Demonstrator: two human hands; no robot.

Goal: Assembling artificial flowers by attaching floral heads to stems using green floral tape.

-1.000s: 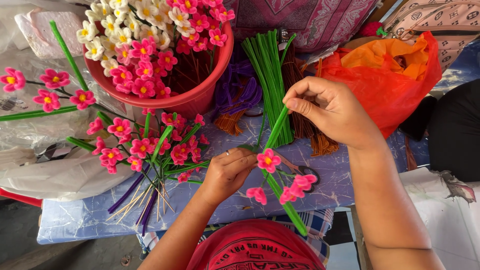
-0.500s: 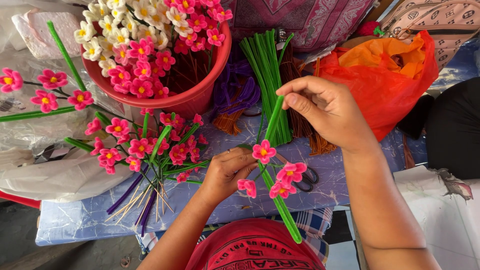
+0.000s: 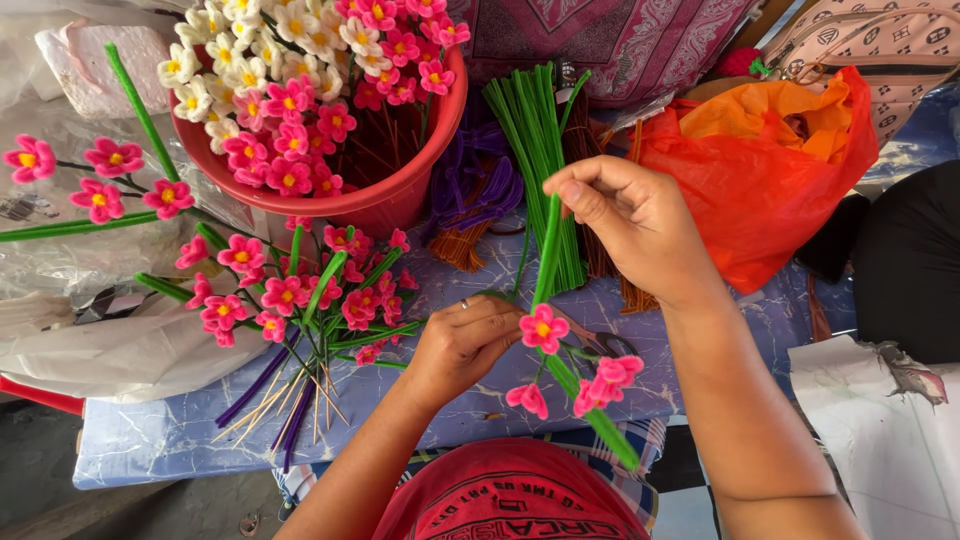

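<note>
Holding the flower stem (image 3: 548, 262), right hand (image 3: 630, 225) has barely shifted.

Red bucket (image 3: 400, 205) of pink flowers, orange bag (image 3: 770, 190), purple stems (image 3: 470, 185).

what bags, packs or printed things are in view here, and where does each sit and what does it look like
Orange plastic bag: right of the green stems, crumpled, open at the top.
Patterned handbag: top right corner, pale pink with a small repeated dark print.
Clear plastic sheeting: left edge, crumpled, see-through white.
Torn white paper: lower right, flat, ragged edge.
No screens or signs.
</note>
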